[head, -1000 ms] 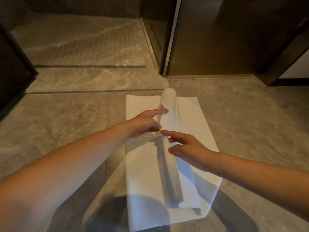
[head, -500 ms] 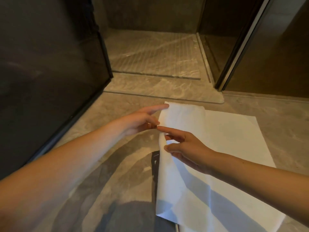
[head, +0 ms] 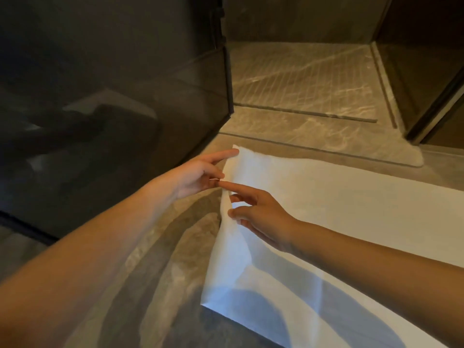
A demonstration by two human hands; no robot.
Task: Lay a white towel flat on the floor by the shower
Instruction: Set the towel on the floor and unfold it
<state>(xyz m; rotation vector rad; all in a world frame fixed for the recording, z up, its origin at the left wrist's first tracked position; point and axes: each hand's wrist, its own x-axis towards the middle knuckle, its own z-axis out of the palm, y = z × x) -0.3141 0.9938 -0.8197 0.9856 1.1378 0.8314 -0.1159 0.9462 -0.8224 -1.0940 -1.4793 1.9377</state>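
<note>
The white towel lies spread on the stone floor in front of the shower floor. Its left edge is raised off the floor in a soft fold. My left hand pinches that raised edge near the far left corner, with the index finger stretched along it. My right hand grips the same edge just below, thumb and fingers around the fold. The towel's right end runs out of view.
A dark glass shower panel stands close on the left, its lower edge meeting the floor beside my left arm. A pale stone threshold separates the towel from the grooved shower floor. A dark door frame rises at the right.
The rolled fold in the towel's middle has been drawn out to the left by both hands, so the towel lies wider. The view has swung left towards the glass panel.
</note>
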